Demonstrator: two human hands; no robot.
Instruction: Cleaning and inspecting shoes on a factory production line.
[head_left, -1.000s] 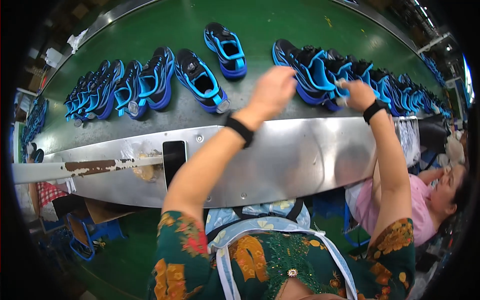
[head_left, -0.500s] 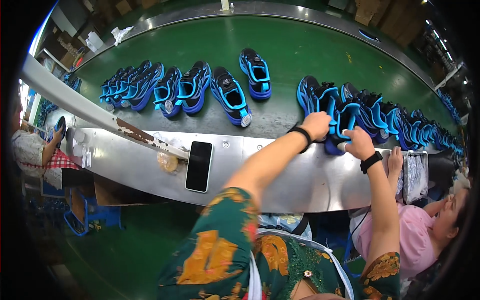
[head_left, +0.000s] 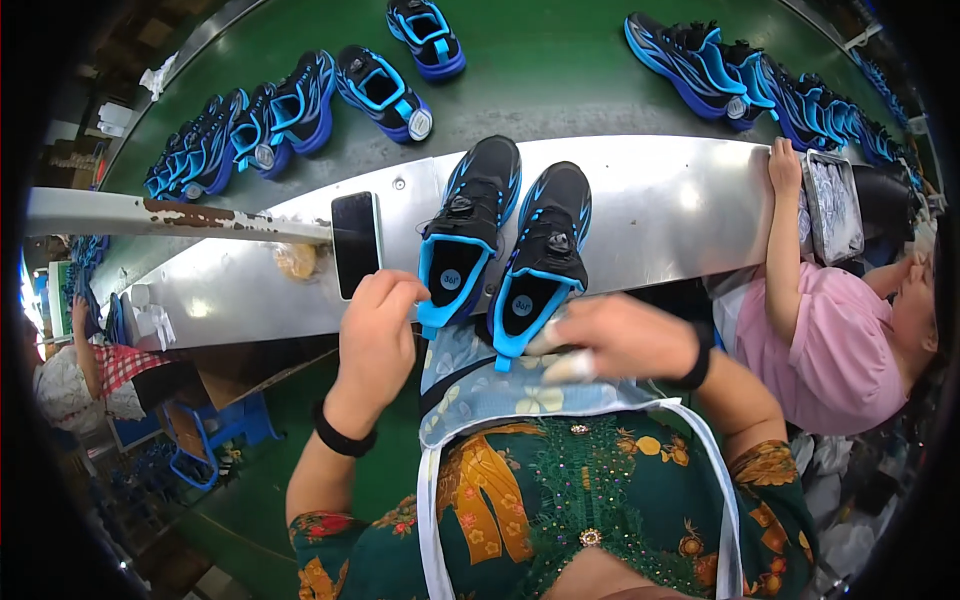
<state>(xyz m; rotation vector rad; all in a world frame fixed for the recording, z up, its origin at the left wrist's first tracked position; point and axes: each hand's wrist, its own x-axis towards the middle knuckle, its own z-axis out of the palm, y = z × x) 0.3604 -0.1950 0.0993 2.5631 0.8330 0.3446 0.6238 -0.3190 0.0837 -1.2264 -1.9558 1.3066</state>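
Two black sneakers with blue trim stand side by side on the metal table edge, toes away from me and heels jutting toward my apron. My left hand [head_left: 380,325] is curled with its fingertips at the heel collar of the left sneaker [head_left: 470,215]. Close behind the heel of the right sneaker [head_left: 553,220] is my right hand [head_left: 620,345], smeared by motion. Pale coverings show on some of its fingertips; whether it touches the shoe I cannot tell. Round printed discs lie on both insoles.
More blue-black sneakers stand on the green belt [head_left: 545,70], a row at left [head_left: 300,105] and another at right [head_left: 690,65]. A phone [head_left: 356,245] lies left of the pair, under a chipped white pole [head_left: 180,213]. At right, a person in pink [head_left: 850,350] sits by a metal tray [head_left: 835,205].
Two sneakers have come from the near end of the right row onto the metal edge before me. Both hands have drawn back toward my body, and the view has tilted down.
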